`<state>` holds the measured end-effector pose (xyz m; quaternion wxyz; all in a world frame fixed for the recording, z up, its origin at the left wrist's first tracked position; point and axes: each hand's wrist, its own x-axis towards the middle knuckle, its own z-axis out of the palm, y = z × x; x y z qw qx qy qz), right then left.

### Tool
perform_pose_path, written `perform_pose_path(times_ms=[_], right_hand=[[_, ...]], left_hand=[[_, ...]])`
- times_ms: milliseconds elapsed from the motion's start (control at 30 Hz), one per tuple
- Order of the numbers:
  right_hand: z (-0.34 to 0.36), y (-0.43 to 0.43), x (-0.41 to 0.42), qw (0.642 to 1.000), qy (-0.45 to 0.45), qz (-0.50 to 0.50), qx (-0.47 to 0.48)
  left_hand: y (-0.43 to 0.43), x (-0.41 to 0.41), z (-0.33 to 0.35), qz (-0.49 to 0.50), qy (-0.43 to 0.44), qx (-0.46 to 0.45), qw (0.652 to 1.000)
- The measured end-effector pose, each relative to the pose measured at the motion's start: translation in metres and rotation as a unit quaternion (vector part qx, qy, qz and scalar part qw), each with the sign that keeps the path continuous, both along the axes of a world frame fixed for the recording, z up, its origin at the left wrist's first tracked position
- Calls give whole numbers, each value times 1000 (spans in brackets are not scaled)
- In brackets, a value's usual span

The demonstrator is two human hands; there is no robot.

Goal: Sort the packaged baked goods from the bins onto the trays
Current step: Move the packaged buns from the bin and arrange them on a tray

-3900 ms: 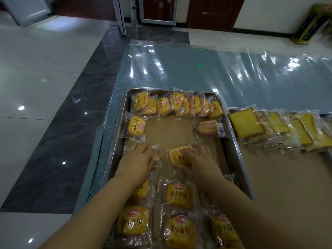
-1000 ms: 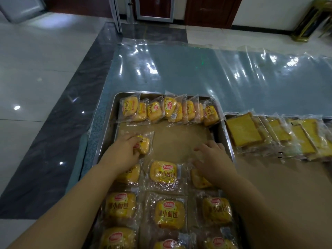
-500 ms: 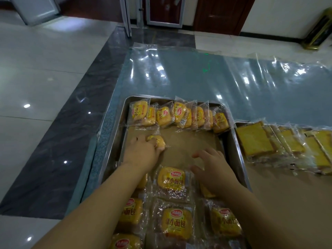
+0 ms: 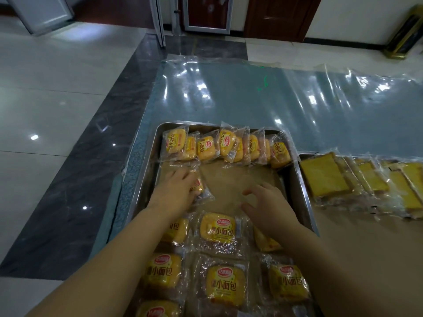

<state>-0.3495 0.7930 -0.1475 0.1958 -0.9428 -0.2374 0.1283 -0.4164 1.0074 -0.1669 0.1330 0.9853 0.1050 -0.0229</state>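
Holding a bun packet (image 4: pixel 202 188) (skewed diagonally), left hand (image 4: pixel 175 192); right hand (image 4: pixel 268 206) spread.

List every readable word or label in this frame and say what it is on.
"小面包": near bun packets, upright.
"小面包": back-row packets, turned sideways.
Red oval logo on each: brand characters too blurred to read.
Toast packets: no text legible.
Packet in the left hand: print unreadable.
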Motion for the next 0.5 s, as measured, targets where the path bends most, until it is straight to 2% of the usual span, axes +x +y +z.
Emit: perform_pose_path(times_ms=[67,300,500], right_hand=[[1,15,10,1000,2,2,8],[6,79,47,998,-17,-17,58],[3,115,63,999,-15,-49,15]], left_hand=[[5,-2,-3,-28,0,18,999],[14,-3,-1,20,20,87,996],[15,-14,-6,59,20,77,995]])
